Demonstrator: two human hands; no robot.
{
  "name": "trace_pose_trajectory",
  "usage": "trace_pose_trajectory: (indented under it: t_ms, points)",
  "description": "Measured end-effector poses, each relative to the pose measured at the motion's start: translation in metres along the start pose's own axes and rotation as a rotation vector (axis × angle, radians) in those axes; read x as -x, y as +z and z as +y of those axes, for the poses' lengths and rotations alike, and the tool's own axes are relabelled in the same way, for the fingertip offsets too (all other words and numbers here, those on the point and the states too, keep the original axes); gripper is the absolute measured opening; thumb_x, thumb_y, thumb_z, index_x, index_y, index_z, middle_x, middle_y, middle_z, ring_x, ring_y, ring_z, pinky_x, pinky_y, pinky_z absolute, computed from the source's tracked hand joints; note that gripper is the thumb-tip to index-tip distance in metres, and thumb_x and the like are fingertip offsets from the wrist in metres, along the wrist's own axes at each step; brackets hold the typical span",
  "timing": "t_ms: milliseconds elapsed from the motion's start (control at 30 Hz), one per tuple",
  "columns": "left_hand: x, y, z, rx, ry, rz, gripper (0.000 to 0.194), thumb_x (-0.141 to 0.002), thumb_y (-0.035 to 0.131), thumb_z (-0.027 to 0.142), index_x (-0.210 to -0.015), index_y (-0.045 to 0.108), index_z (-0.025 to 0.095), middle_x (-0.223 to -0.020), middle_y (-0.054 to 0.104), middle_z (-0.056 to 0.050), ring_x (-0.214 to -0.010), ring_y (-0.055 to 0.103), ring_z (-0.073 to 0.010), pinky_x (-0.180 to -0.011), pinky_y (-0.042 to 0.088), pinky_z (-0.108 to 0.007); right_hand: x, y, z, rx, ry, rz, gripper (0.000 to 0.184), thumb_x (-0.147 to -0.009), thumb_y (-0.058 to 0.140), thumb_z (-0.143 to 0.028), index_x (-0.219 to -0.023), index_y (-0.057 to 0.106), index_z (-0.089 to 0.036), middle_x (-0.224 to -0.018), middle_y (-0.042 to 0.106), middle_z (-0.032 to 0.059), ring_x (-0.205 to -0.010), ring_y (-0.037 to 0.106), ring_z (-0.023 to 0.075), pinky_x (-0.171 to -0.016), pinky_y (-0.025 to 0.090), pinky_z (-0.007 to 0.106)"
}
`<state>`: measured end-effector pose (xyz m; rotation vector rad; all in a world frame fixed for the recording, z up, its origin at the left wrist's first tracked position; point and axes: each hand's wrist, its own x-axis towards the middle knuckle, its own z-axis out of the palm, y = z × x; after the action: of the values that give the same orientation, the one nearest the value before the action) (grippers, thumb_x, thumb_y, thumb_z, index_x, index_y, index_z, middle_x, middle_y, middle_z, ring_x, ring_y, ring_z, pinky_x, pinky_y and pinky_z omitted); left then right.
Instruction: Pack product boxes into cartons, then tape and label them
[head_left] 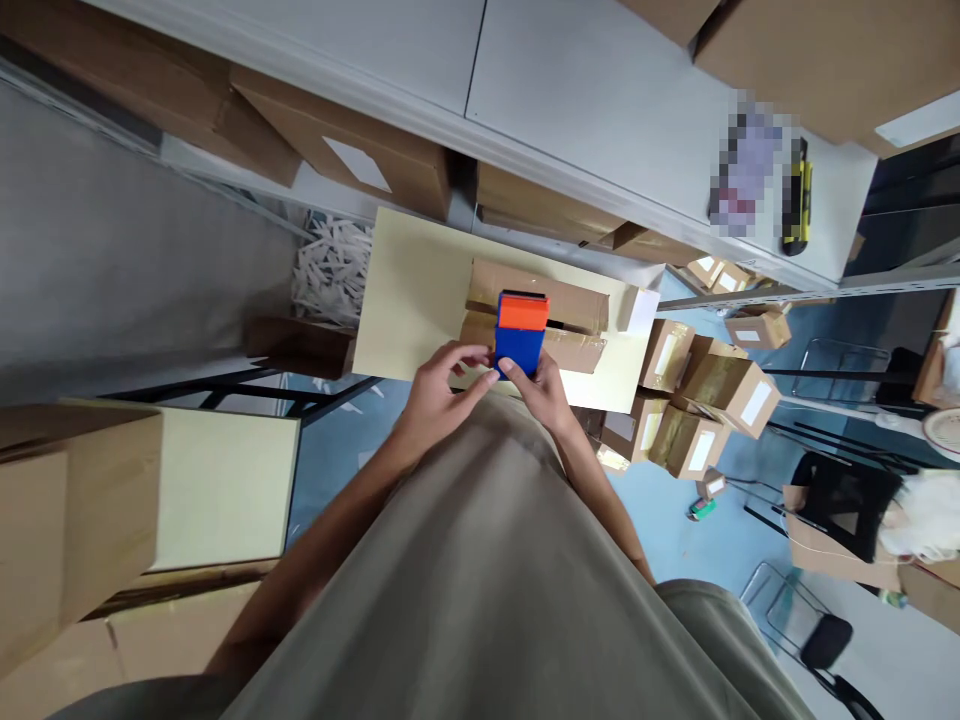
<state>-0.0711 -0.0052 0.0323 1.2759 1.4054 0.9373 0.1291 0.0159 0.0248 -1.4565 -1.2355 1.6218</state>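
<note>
Blue box (519, 352) with an orange upper part is in the right hand (547, 388), held up over the carton (577, 352) on the pale counter (416, 290); right thumb lies flat on the blue face near the bottom edge, its other fingers wrap the right side and go out of sight behind; right is plainly the nearer hand, already on it.

Left hand (442, 388) sits just left of the box's lower left corner; thumb and forefinger part-spread, gap fairly narrow, nothing gripped between them; tips reach right toward that corner, so the box lies directly to the right of the left fingers; whether they touch it, can't tell from here.

Long axis of the box runs away from the person's body, roughly square across the counter's length, leaning a touch right at the far end; orange end with its dark rim points away toward the shelf (585, 120), blue end points back at the person's shirt (480, 560); broad face turned up to the person.
</note>
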Motion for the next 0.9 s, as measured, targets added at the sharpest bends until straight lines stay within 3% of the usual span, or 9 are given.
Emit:
trace_pose_trajectory:
  t_ms: [100,167,333,467,667,900]
  points:
    - [-0.012,-0.022,0.002,0.068,-0.035,0.045,0.049,-0.096,0.081,0.053,-0.135,0.078,0.025,-0.132,0.078,-0.011,-0.111,0.076,-0.025,-0.092,0.062,-0.037,0.011,-0.006,0.0,0.089,0.028,-0.103,0.07,-0.095,0.08,-0.082,-0.128,0.071,-0.022,-0.118,0.084,0.0101,-0.103,0.077,0.0264,-0.097,0.065,0.041]
    - [-0.023,-0.036,0.005,0.071,-0.034,0.01,0.051,-0.092,0.085,0.052,-0.134,0.079,0.025,-0.134,0.077,-0.011,-0.114,0.075,-0.0259,-0.093,0.062,-0.038,0.02,-0.011,-0.002,0.157,0.035,-0.151,0.069,-0.096,0.079,-0.08,-0.133,0.07,-0.023,-0.121,0.084,0.01,-0.105,0.077,0.027,-0.099,0.064,0.041]
    - [-0.046,-0.052,0.01,0.067,-0.046,-0.099,0.039,-0.082,0.095,0.047,-0.111,0.084,0.023,-0.106,0.079,-0.007,-0.101,0.075,-0.0258,-0.086,0.062,-0.036,0.034,-0.024,-0.009,0.304,0.039,-0.243,0.061,-0.101,0.076,-0.073,-0.133,0.07,-0.022,-0.115,0.083,0.0072,-0.096,0.074,0.0259,-0.091,0.063,0.039]
    - [-0.049,-0.048,0.009,0.05,-0.036,-0.132,0.031,-0.084,0.093,0.049,-0.097,0.083,0.023,-0.093,0.079,-0.004,-0.089,0.073,-0.0229,-0.08,0.06,-0.033,0.035,-0.034,-0.019,0.399,0.021,-0.318,0.057,-0.101,0.076,-0.069,-0.129,0.071,-0.02,-0.108,0.082,0.0058,-0.09,0.072,0.0251,-0.085,0.06,0.037]
    - [-0.05,-0.035,-0.009,0.146,-0.075,-0.188,0.035,-0.088,0.091,0.054,-0.096,0.084,0.021,-0.089,0.081,-0.005,-0.08,0.072,-0.0209,-0.076,0.061,-0.033,0.027,-0.045,-0.037,0.558,0.073,-0.353,0.06,-0.098,0.077,-0.069,-0.133,0.074,-0.02,-0.087,0.076,0.0001,-0.075,0.065,0.0211,-0.071,0.054,0.032]
    - [-0.04,-0.001,-0.035,0.287,-0.196,-0.016,0.036,-0.091,0.087,0.056,-0.093,0.083,0.02,-0.094,0.085,-0.008,-0.087,0.078,-0.0231,-0.083,0.065,-0.035,0.001,-0.059,-0.063,0.708,0.122,-0.396,0.065,-0.1,0.068,-0.086,-0.098,0.075,-0.021,-0.078,0.071,0.0008,-0.07,0.06,0.0185,-0.066,0.046,0.03]
